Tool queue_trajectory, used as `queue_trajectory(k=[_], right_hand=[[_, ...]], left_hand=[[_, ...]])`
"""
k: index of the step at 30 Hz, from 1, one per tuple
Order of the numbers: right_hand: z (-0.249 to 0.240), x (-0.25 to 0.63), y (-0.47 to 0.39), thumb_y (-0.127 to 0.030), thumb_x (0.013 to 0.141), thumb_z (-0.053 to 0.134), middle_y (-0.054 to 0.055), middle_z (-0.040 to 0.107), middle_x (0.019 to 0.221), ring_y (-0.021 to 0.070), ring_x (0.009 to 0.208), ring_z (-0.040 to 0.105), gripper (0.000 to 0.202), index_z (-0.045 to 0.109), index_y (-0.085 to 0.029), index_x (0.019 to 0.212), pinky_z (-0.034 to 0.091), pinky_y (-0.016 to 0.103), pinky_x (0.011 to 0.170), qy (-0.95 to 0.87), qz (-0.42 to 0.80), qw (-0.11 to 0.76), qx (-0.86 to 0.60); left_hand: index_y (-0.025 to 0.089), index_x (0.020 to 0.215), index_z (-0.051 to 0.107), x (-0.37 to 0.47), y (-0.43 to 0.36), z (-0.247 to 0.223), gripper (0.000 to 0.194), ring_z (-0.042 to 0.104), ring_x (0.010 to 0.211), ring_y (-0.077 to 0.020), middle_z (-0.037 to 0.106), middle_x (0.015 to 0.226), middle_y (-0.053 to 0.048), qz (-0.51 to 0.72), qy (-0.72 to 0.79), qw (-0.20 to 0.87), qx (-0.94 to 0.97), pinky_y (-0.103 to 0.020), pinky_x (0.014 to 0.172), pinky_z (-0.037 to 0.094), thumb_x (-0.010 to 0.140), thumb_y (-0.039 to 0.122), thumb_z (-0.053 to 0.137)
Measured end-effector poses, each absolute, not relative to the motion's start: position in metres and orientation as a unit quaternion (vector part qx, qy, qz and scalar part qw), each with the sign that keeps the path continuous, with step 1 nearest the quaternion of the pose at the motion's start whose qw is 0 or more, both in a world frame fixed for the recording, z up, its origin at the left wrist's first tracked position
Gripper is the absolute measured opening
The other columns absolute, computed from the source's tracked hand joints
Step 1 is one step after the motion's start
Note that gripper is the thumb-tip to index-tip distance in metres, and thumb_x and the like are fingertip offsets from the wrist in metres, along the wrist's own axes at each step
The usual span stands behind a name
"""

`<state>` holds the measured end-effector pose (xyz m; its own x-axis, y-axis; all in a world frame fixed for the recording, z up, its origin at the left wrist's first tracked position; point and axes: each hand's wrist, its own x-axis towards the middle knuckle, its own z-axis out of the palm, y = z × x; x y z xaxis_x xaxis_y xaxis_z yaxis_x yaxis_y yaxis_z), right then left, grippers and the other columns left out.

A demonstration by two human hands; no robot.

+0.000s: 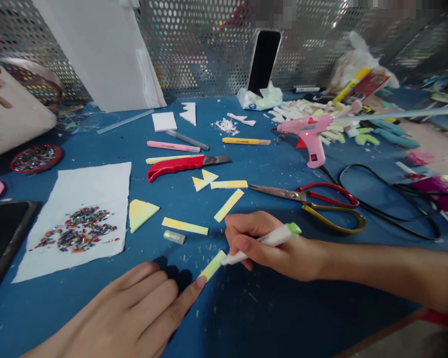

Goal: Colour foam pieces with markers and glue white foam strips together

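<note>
My right hand (269, 246) grips a white marker (280, 235) with a green end, its tip at the upper end of a small yellow-green strip (213, 266). The outstretched index finger of my left hand (142, 303) presses the strip's lower end on the blue table; the other fingers are bent, with nothing held. Just above lie a marker cap (174, 236) and a yellow strip (185, 225). More coloured pieces are nearby: a slanted strip (229, 205), a level strip (229, 184), a zigzag piece (204, 180) and a wedge (144, 215).
Scissors (283, 193) and a pink glue gun (308, 134) with a black cord (392, 214) lie to the right. A red utility knife (179, 165) and several markers lie beyond the strips. At left, white paper (93, 181) bears beads. A phone (264, 62) stands at the back.
</note>
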<state>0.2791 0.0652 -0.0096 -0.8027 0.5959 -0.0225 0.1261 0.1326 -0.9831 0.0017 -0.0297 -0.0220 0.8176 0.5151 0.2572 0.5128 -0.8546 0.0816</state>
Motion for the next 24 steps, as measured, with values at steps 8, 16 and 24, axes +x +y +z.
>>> queue_trajectory(k=[8,16,24], right_hand=[[-0.0081,0.2788,0.0652,-0.039,0.101,0.056,-0.002,0.053,0.064,0.0074,0.057,0.052,0.034,0.053,-0.015,0.077,0.037,0.019,0.052,-0.729,0.601,0.201,-0.258],[-0.0080,0.2787,0.0648,-0.040,0.101,0.054,-0.003,0.051,0.063,0.0075,0.055,0.052,0.037,0.052,-0.015,0.074,0.037,0.019,0.051,-0.725,0.606,0.199,-0.260],[-0.0077,0.2786,0.0656,-0.038,0.102,0.053,-0.003,0.051,0.062,0.0067,0.054,0.050,0.036,0.051,-0.015,0.074,0.036,0.018,0.051,-0.725,0.605,0.205,-0.256]], left_hand=[[0.013,0.140,0.057,0.0052,-0.0305,-0.0226,0.050,0.060,0.080,-0.0163,0.065,0.087,0.000,0.148,0.283,-0.002,0.948,-0.035,0.090,0.037,0.101,0.001,0.028],[0.012,0.143,0.054,0.0037,-0.0324,-0.0229,0.050,0.058,0.078,-0.0166,0.065,0.086,0.000,0.147,0.277,0.006,0.949,-0.037,0.091,0.036,0.101,0.000,0.030],[0.011,0.146,0.051,0.0037,-0.0321,-0.0261,0.050,0.058,0.081,-0.0169,0.065,0.087,-0.001,0.135,0.270,0.004,0.953,-0.037,0.094,0.034,0.102,0.002,0.029]])
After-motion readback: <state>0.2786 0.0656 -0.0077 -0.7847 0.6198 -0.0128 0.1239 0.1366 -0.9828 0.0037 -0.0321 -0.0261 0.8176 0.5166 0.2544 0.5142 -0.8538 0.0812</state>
